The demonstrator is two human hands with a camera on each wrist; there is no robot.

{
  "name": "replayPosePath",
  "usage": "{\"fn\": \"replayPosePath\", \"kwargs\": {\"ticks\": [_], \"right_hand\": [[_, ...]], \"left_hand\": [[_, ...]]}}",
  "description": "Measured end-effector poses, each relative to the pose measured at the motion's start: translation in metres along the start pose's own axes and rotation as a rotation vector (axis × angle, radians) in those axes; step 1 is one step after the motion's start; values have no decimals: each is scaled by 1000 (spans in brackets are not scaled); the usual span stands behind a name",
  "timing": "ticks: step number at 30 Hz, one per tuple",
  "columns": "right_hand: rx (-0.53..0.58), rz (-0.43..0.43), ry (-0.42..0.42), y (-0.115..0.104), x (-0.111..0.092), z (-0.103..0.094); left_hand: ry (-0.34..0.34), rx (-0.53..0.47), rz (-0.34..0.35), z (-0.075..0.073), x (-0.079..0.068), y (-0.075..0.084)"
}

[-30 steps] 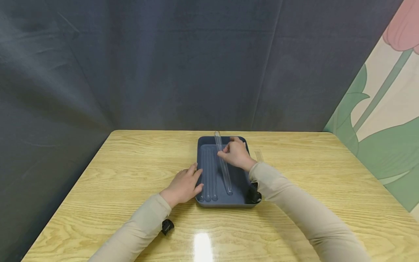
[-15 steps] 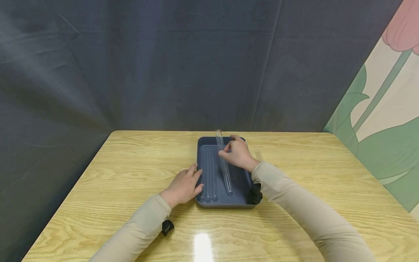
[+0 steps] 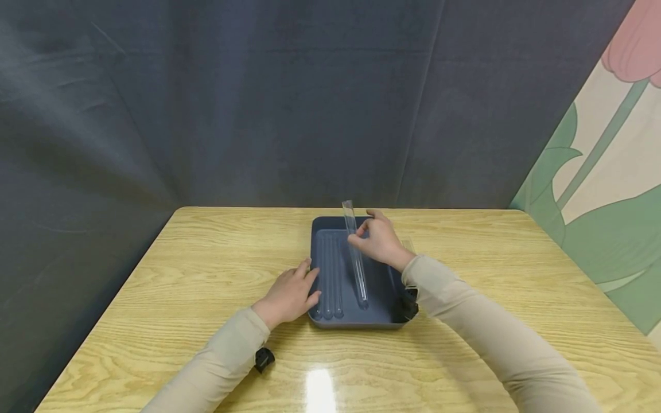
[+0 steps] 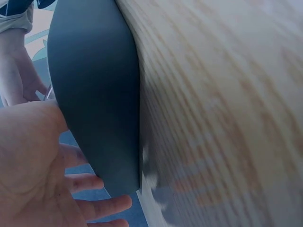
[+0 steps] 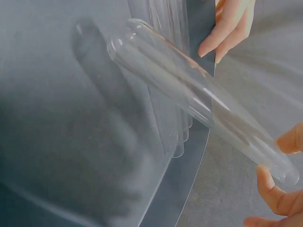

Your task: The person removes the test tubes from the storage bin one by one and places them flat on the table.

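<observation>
1 white glare patch on the table, soft shadows in the tray

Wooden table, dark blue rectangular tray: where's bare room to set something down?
The table is bare left of the left hand and right of the beige right sleeve. Crowded: the tray, with three clear tubes along its left side, a tilted tube in the right hand over its middle; a clear piece shows at its right.

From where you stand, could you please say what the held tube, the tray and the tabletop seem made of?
The held tube: glass or clear plastic, glossy, transparent with bright highlights. The tray: probably satin plastic, its walls smooth and evenly coloured. The tabletop: wood or laminate, grained, with a shiny reflection.
</observation>
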State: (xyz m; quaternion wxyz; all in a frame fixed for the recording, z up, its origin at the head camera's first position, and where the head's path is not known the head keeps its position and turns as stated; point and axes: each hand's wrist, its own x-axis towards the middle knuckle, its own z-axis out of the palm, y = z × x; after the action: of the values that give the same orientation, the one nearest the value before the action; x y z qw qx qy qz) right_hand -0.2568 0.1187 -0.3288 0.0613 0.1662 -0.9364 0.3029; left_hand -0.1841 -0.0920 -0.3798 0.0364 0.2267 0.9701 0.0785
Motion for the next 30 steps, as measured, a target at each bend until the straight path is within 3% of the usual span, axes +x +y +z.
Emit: {"fn": "replayPosePath", "kwargs": {"ticks": [8, 30], "right_hand": [[7, -42, 38, 0, -1, -6], [35, -22, 26, 6, -4, -25]], "left_hand": [[10, 1, 1, 1, 0, 0], [26, -6, 13, 0, -1, 2]]}}
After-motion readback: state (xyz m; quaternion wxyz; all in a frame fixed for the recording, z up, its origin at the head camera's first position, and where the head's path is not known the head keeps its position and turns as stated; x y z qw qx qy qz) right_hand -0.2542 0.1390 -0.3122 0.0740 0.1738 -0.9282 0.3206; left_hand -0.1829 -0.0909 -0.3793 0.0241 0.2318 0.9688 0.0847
